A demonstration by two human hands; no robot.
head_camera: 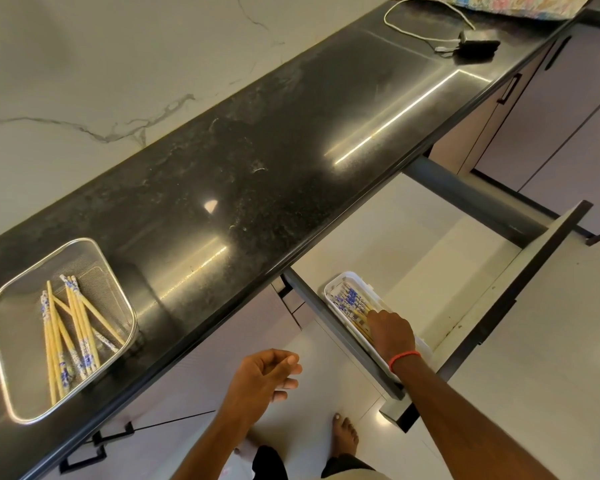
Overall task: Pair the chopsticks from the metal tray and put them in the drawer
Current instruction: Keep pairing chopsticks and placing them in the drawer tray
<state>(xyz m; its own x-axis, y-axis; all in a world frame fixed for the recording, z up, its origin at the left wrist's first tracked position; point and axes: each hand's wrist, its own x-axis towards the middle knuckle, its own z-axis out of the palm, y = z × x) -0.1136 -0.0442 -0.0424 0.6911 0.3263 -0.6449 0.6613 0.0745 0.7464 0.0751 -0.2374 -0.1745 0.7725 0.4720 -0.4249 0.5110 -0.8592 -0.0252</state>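
One long black desk (pixel 257 174) runs under a veined marble wall (pixel 84 64), polished and streaked with light. A cable (pixel 395 26) and a small black box (pixel 478 46) lie at its far end. The mesh tray (pixel 0 341) sits at the left near the desk's front edge, with chopsticks (pixel 73 323) crossed inside it. Below that edge the drawer (pixel 465 271) stands pulled out over pale floor (pixel 551 341). A white bin (pixel 336 282) lies along the drawer's left wall and holds sticks (pixel 352 301) side by side. The right hand (pixel 390 329) reaches into the bin, fingers down on those sticks (whether it pinches any, I cannot tell). The left hand (pixel 264 374) hangs loosely curled, holding nothing, below the desk's edge and well apart from the tray. Wide pale drawer bottom shows right of the bin.
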